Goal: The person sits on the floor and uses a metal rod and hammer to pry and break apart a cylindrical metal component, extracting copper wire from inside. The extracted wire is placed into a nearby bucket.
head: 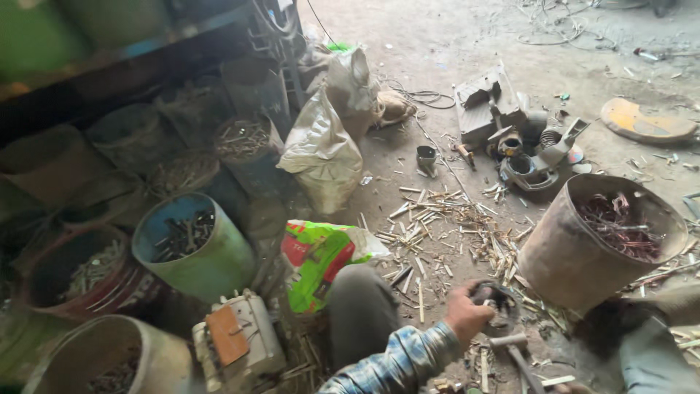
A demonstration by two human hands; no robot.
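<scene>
My left hand (467, 314), in a plaid sleeve, grips a small round dark metal ring-shaped part (498, 301) that rests on the dirt floor. Just right of it a hammer (512, 344) lies with its head near the part. Its handle runs down toward the bottom edge. Only a sliver of my right hand (572, 388) shows there, at the handle's end, and its grip is hidden. My bent knee (357, 310) is left of the hand.
A rusty bucket of copper wire (583, 248) stands close on the right. Pale sticks and scraps (437, 226) litter the floor ahead. Buckets of metal bits (193, 244), a small motor housing (237, 343), sacks (321, 149) and dismantled motor parts (510, 131) surround me.
</scene>
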